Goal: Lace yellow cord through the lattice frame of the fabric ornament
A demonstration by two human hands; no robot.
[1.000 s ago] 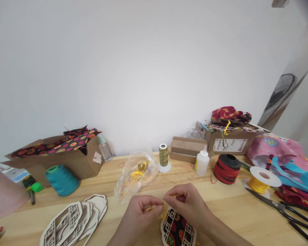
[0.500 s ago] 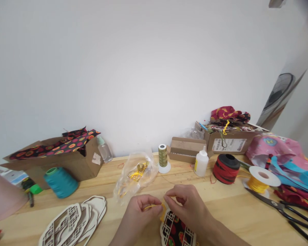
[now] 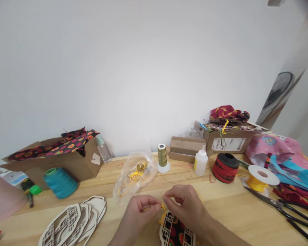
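My left hand (image 3: 143, 210) pinches a yellow cord (image 3: 163, 216) between thumb and forefinger. Fingertip to fingertip with it, my right hand (image 3: 182, 204) is closed in a pinch on the same cord, part of which loops out behind that hand. The cord runs down to the top edge of a pale wooden lattice ornament (image 3: 165, 228), backed with black fruit-print fabric. This ornament lies below my hands, partly covered by the right one and cut off by the lower picture edge.
Wooden lattice cut-outs (image 3: 72, 222) overlap at left, near a teal thread cone (image 3: 60, 182). Behind my hands are a plastic bag (image 3: 125, 177), a green thread spool (image 3: 162, 157) and a glue bottle (image 3: 201, 162). Black scissors (image 3: 279, 205) and a yellow cord spool (image 3: 258, 182) lie at right.
Both hands stay almost in place, still pinching. The yellow cord now hangs in a clearer curve below the fingertips, and a loop of it shows behind my right hand.
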